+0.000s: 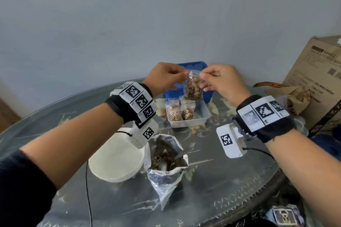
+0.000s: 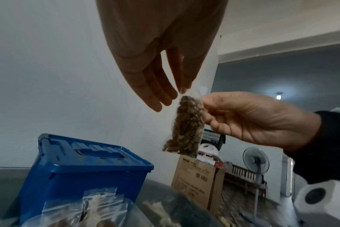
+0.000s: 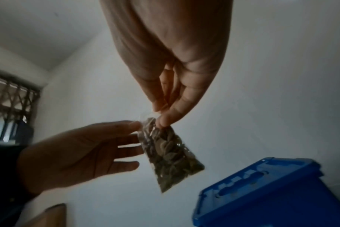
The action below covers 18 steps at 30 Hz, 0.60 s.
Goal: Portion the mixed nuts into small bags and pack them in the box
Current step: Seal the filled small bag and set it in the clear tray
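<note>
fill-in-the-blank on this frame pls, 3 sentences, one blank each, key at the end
1. Both the left hand and the right hand pinch the top of a small clear plastic bag filled with ____.
2. The clear plastic box on the table already holds ____ filled small bags.
3. The lid propped behind the clear box is ____ in colour.

Missing words: nuts; two; blue

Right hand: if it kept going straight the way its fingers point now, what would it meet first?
The right hand points leftward at the small bag of nuts it already pinches; beyond that, the left hand's fingers at the bag's other top corner. Depth looks matched, so probably those fingers.
</note>
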Motion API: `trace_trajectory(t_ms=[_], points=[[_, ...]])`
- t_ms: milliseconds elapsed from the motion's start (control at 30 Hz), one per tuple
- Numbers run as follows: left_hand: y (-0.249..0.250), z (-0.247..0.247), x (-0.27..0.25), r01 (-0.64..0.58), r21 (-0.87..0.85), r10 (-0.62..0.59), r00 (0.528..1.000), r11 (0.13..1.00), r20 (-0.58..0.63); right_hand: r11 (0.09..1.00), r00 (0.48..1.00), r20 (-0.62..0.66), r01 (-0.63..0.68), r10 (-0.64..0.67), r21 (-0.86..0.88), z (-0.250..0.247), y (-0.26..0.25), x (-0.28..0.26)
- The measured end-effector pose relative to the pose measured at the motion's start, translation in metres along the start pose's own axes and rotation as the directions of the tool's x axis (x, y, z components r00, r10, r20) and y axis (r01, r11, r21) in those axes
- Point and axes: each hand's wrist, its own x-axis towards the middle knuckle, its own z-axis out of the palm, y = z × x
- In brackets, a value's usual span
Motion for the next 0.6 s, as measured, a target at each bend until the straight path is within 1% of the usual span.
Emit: trace_trajectory(t_ms=[167,333,400,500,600], points=[[-0.024,0.028,0.057,-0.008,0.194,-0.01,0.996,0.981,0.091,0.996,0.994,-0.093,-0.068,0.063,-0.05,-0.004,0.051,0.027],[-0.059,0.054,0.102,-0.021,0.342,-0.045,0.982,0.94,0.183,0.978,0.968,-0.216,-0.157,0.125,-0.138,0.003,0.107,0.048],[-0.072,0.062,0.114,-0.014,0.372,-0.073,0.973,0.928,0.22,0.968,0.957,-0.246,-0.197,0.156,-0.153,0.008,0.128,0.054],[-0.09,0.071,0.125,0.003,0.403,-0.125,0.953,0.915,0.276,0.962,0.936,-0.287,-0.247,0.205,-0.117,0.017,0.149,0.062],[-0.105,0.077,0.129,0.027,0.439,-0.194,0.921,0.898,0.339,0.953,0.92,-0.299,-0.29,0.254,-0.082,0.027,0.167,0.068]])
